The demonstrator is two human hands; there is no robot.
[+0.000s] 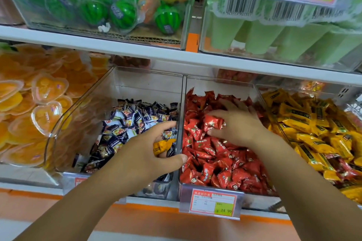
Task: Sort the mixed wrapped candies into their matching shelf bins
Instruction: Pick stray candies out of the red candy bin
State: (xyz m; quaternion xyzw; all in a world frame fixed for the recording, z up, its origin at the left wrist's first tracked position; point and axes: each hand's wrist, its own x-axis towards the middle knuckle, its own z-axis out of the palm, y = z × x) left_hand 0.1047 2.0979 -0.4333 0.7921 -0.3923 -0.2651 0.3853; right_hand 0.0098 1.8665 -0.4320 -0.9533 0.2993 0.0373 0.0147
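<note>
From the head view, your left hand [145, 150] reaches over the near right corner of the clear bin of blue-and-white candies [127, 123]. Its grip is closed on a yellow-wrapped candy [163, 146], pinched between the curled fingers and the thumb, right beside the clear divider wall [179, 139] that separates this bin from the next one to the right. Your thumb tip touches or overlaps that wall.

Your right hand [237, 125] is down in the middle bin of red candies [213, 160], fingers curled around one red-wrapped candy [212, 123], which it holds just above the pile. The far fingers are spread over the heap behind it.

To the right lies the bin of yellow candies [313, 129], matching the wrapper in your left hand; a few red wrappers [344, 168] sit mixed in at its near end. Your right forearm crosses over the wall between the red and yellow bins, so it stands between your left hand and the yellow bin.

To the far left, heart-shaped orange jelly cups [47, 88] fill an open bin. On the shelf above, a clear box holds watermelon-shaped toys [121, 11], and another holds pale green tubes [260, 37] with barcodes. A price label [213, 203] hangs on the near front of the red bin.
</note>
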